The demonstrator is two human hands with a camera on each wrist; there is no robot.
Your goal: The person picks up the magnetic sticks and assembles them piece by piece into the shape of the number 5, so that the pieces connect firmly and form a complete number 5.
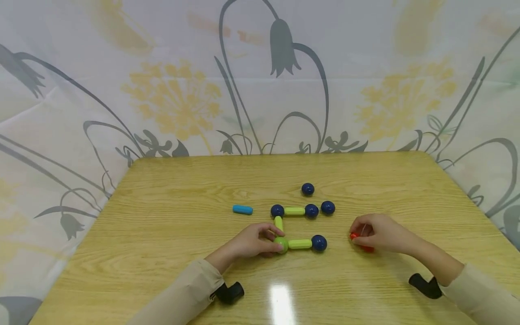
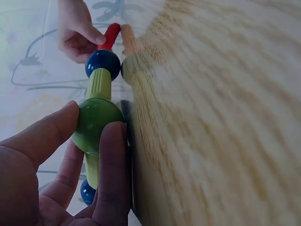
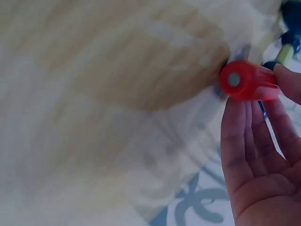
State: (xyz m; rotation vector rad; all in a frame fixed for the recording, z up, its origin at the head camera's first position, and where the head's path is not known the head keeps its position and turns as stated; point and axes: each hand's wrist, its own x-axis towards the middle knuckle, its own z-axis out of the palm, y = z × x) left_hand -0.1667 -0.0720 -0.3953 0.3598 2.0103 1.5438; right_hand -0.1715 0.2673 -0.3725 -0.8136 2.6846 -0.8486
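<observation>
A C-shaped build of lime-green rods and balls lies on the table, with a green ball [image 1: 281, 244] at its near left corner. My left hand [image 1: 257, 240] pinches that green ball between thumb and fingers. From it one green rod [image 1: 299, 244] runs right to a dark blue ball [image 1: 319, 243], and another runs away to a blue ball [image 1: 277, 211]. A further green rod [image 1: 294, 211] joins that one to a blue ball [image 1: 311, 211]. Right of the build, my right hand [image 1: 379, 232] pinches a red rod [image 3: 251, 81], whose round end shows a grey metal disc.
Two loose dark blue balls, one [image 1: 327, 207] beside the build and one [image 1: 308, 189] behind it, lie on the wooden table [image 1: 170, 189]. A light blue rod [image 1: 242, 209] lies left of the build. A patterned cloth [image 1: 252, 90] hangs behind the table.
</observation>
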